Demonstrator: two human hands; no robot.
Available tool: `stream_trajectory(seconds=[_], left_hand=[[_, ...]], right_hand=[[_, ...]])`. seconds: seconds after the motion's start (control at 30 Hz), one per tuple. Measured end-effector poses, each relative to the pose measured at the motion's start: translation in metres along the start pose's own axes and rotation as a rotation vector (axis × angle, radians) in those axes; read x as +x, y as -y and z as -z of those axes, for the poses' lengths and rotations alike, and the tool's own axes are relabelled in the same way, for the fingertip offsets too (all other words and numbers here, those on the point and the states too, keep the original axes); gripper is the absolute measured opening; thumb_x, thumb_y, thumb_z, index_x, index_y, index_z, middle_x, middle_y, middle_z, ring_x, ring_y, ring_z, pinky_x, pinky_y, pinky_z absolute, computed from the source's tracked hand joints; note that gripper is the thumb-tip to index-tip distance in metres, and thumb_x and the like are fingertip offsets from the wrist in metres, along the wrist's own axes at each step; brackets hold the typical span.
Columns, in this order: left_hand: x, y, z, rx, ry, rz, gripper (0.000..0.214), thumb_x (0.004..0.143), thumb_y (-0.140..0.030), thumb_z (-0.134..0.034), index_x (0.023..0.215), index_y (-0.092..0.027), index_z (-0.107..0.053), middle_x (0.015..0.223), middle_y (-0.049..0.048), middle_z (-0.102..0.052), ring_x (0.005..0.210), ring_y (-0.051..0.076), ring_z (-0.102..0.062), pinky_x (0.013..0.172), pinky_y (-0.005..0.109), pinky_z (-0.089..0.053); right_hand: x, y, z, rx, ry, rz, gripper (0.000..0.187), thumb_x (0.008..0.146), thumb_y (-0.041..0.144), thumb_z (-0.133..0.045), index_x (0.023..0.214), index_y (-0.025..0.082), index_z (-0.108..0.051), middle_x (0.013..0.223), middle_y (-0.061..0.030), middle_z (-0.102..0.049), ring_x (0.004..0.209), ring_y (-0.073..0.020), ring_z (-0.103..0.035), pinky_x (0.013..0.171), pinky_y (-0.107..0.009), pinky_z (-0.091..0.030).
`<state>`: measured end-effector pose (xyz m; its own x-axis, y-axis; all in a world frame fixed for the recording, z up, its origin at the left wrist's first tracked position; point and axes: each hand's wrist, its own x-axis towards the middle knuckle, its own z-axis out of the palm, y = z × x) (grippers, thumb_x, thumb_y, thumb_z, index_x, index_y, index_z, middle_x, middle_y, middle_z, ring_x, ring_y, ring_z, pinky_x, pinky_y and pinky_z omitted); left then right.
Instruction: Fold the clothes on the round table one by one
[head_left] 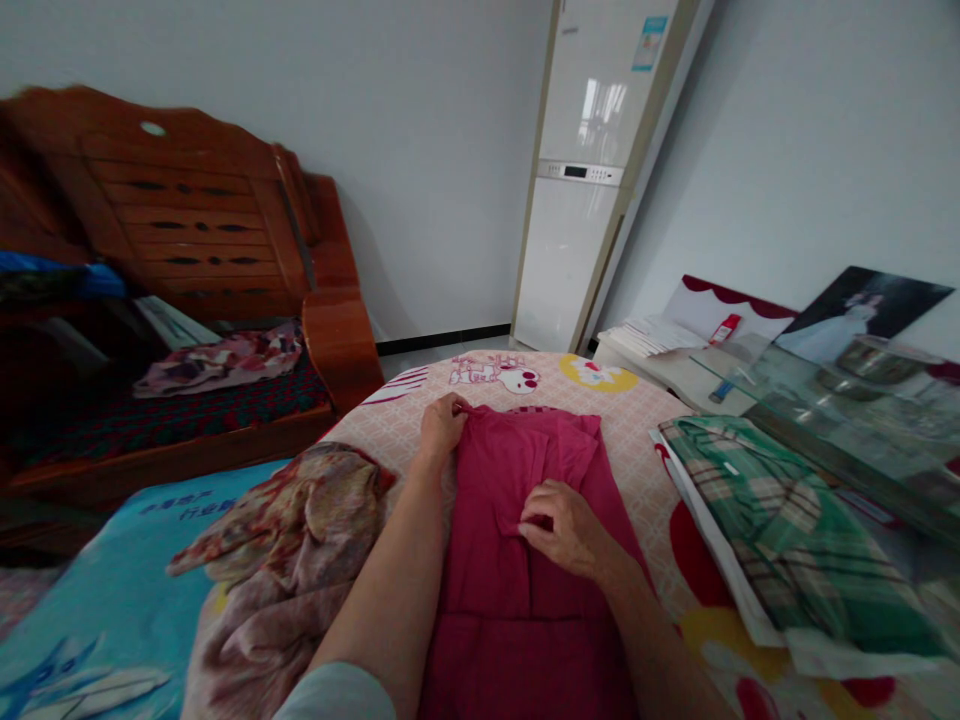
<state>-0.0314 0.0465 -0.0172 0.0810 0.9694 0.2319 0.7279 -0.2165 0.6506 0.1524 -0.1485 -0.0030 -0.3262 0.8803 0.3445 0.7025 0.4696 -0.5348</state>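
Observation:
A magenta garment [517, 600] lies flat on the patterned bedsheet [645, 450], running lengthwise away from me. My left hand [442, 425] is closed on the garment's far left corner, pinching the cloth. My right hand [564, 525] rests on the middle of the garment with its fingers curled and pinching a fold of the fabric. Both forearms reach over the garment from the near edge.
A crumpled floral cloth [292, 540] lies left of the garment. A folded green plaid shirt [780, 540] sits on white paper at the right. A wooden bench [195, 250] with cloth stands at the left, a tall white air conditioner [585, 180] at the back, a glass-topped table [840, 400] at the right.

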Motion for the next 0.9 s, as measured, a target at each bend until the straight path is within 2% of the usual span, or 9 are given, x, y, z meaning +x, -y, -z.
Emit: stream_trajectory(seconds=[0.1, 0.17, 0.3, 0.4, 0.57, 0.63, 0.7, 0.8, 0.9], left_hand=[[0.000, -0.009, 0.010, -0.004, -0.068, -0.046, 0.028, 0.075, -0.012, -0.058, 0.100, -0.016, -0.069, 0.099, 0.0064, -0.070, 0.083, 0.016, -0.064, 0.079, 0.025, -0.049], [0.000, -0.021, 0.018, -0.054, -0.059, -0.134, 0.025, 0.078, -0.015, -0.057, 0.099, -0.016, -0.070, 0.097, 0.0059, -0.071, 0.080, 0.015, -0.064, 0.078, 0.025, -0.049], [-0.005, -0.050, 0.011, -0.109, 0.138, -0.343, 0.021, 0.082, -0.017, -0.054, 0.090, -0.018, -0.074, 0.088, 0.0034, -0.073, 0.080, 0.016, -0.065, 0.079, 0.025, -0.048], [-0.015, -0.062, -0.014, -0.058, 0.282, -0.441, 0.024, 0.082, -0.013, -0.053, 0.093, -0.019, -0.074, 0.098, 0.0054, -0.074, 0.092, 0.019, -0.066, 0.087, 0.027, -0.047], [-0.029, -0.061, -0.046, -0.003, 0.378, -0.484, 0.033, 0.081, -0.008, -0.053, 0.106, -0.022, -0.069, 0.115, 0.0071, -0.069, 0.109, 0.021, -0.061, 0.097, 0.030, -0.043], [-0.030, -0.060, -0.050, 0.010, 0.380, -0.496, 0.035, 0.081, -0.008, -0.053, 0.110, -0.024, -0.067, 0.117, 0.0067, -0.068, 0.110, 0.021, -0.060, 0.098, 0.032, -0.042], [-0.030, -0.059, -0.051, 0.028, 0.375, -0.499, 0.032, 0.080, -0.009, -0.054, 0.107, -0.022, -0.068, 0.114, 0.0078, -0.068, 0.107, 0.021, -0.061, 0.096, 0.033, -0.043], [-0.028, -0.061, -0.052, 0.017, 0.341, -0.490, 0.023, 0.080, -0.008, -0.054, 0.093, -0.018, -0.069, 0.102, 0.0081, -0.070, 0.099, 0.021, -0.062, 0.091, 0.032, -0.045], [-0.027, -0.064, -0.054, -0.059, 0.244, -0.492, 0.021, 0.081, -0.008, -0.052, 0.091, -0.017, -0.068, 0.097, 0.0070, -0.068, 0.097, 0.019, -0.061, 0.091, 0.030, -0.046]], right_hand=[[0.000, -0.007, 0.002, 0.068, -0.137, -0.063, 0.028, 0.089, 0.025, -0.053, 0.063, 0.019, -0.061, 0.067, -0.0008, -0.063, 0.066, -0.0135, -0.055, 0.068, -0.026, -0.041], [-0.001, -0.013, 0.003, 0.051, -0.267, -0.130, 0.034, 0.091, 0.030, -0.051, 0.060, 0.019, -0.059, 0.064, -0.0012, -0.061, 0.063, -0.0138, -0.054, 0.065, -0.026, -0.041], [-0.002, -0.023, 0.003, -0.012, -0.425, -0.184, 0.022, 0.086, 0.029, -0.056, 0.068, 0.019, -0.065, 0.071, -0.0048, -0.065, 0.072, -0.0178, -0.059, 0.071, -0.029, -0.045], [-0.002, -0.019, 0.004, 0.037, -0.370, -0.154, 0.015, 0.085, 0.026, -0.059, 0.073, 0.020, -0.068, 0.076, -0.0050, -0.068, 0.075, -0.0182, -0.061, 0.073, -0.030, -0.046], [0.000, -0.007, 0.002, 0.109, -0.117, -0.095, 0.011, 0.075, 0.029, -0.074, 0.079, 0.020, -0.069, 0.077, -0.0018, -0.068, 0.074, -0.0165, -0.060, 0.072, -0.029, -0.045], [0.000, -0.007, 0.000, 0.079, -0.028, -0.059, 0.019, 0.069, 0.027, -0.078, 0.084, 0.020, -0.069, 0.082, -0.0021, -0.068, 0.078, -0.0171, -0.059, 0.073, -0.029, -0.044], [-0.001, -0.008, -0.001, 0.041, 0.014, -0.038, 0.017, 0.069, 0.018, -0.073, 0.085, 0.020, -0.069, 0.083, -0.0020, -0.067, 0.079, -0.0169, -0.058, 0.072, -0.028, -0.044], [0.000, -0.008, -0.001, 0.000, 0.015, -0.018, 0.021, 0.069, 0.003, -0.058, 0.076, 0.020, -0.067, 0.076, -0.0006, -0.064, 0.074, -0.0151, -0.056, 0.070, -0.026, -0.042], [0.000, -0.005, 0.001, -0.018, -0.001, -0.005, 0.026, 0.067, -0.001, -0.051, 0.070, 0.019, -0.067, 0.070, -0.0003, -0.062, 0.070, -0.0145, -0.054, 0.067, -0.026, -0.041]])
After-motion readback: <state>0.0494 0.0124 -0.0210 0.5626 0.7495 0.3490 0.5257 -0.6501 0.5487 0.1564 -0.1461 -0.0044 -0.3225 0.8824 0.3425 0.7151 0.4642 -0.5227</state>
